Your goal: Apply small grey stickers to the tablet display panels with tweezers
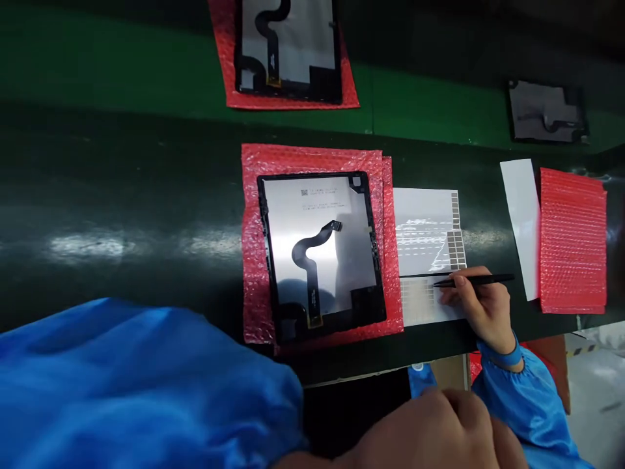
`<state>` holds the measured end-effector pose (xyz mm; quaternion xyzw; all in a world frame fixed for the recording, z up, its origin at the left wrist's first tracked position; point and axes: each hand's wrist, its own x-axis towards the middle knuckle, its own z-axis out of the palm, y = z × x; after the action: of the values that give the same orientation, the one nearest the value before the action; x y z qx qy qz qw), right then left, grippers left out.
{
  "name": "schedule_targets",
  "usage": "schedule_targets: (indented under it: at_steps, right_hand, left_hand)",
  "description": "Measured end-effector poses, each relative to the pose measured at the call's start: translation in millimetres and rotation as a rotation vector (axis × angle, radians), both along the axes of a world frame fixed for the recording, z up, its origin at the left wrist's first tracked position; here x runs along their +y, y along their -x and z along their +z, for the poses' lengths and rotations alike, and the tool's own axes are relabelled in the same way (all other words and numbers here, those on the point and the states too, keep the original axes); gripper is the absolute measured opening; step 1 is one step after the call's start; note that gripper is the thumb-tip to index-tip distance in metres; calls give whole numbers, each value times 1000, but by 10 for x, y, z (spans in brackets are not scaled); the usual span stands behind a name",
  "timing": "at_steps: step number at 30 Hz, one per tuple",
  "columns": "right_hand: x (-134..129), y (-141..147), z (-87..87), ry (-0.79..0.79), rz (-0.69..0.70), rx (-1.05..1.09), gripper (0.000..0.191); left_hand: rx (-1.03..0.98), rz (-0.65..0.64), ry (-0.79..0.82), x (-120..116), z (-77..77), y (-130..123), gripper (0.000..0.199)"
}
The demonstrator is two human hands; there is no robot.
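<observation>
My right hand (486,309) grips a slim black pen-like tool (493,279), its tip over a white sheet of small labels (420,299). Large and near the camera, my left hand (434,433) is curled at the bottom edge; its fingertips and anything in them are hidden. Left of the labels, a display panel (293,215) lies back side up on red bubble wrap (254,260), with a bent black flex cable (312,280) on its back. A glossy white sheet (422,251) with small dark rectangles along its right edge lies behind the label sheet.
Another panel (297,39) rests on red wrap at the top, and a third (541,117) sits at the upper right. A white strip (520,228) and a red bubble-wrap stack (573,241) are on the right. The dark green bench's front edge (361,376) runs below the panel.
</observation>
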<state>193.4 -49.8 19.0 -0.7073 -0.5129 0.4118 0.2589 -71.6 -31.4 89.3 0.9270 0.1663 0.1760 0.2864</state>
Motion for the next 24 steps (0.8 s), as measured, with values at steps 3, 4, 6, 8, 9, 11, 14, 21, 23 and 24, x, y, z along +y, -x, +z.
schedule_targets:
  at_steps: [3, 4, 6, 8, 9, 11, 14, 21, 23, 24]
  right_hand:
    - [3, 21, -3, -4, -9, 15, 19]
    - [7, 32, -4, -7, -12, 24, 20]
    - [19, 56, -2, -11, -12, 37, 22]
    - [33, 74, 3, -9, -15, 44, 24]
    - [41, 81, 8, -5, -19, 45, 25]
    - [58, 90, 21, 10, -27, 48, 28]
    - [86, 96, 42, 40, -44, 69, 30]
    - [99, 73, 37, 88, -154, 177, 29]
    - [93, 73, 67, 73, -182, 196, 28]
    - [93, 80, 95, 64, -196, 201, 27]
  left_hand:
    - [32, -58, -145, -4, -136, -158, 30]
    - [83, -57, -181, 1, -206, -185, 36]
    - [190, -29, -215, -9, -380, -203, 45]
    - [240, -15, -231, -60, -571, -196, 48]
    - [241, -9, -235, -96, -658, -191, 49]
    - [227, -18, -229, -163, -787, -188, 50]
    - [231, -48, -207, -195, -841, -186, 54]
    - [195, -66, -194, -80, -779, -176, 53]
    - [195, -90, -190, -55, -788, -179, 58]
    - [195, -104, -184, -39, -789, -177, 60]
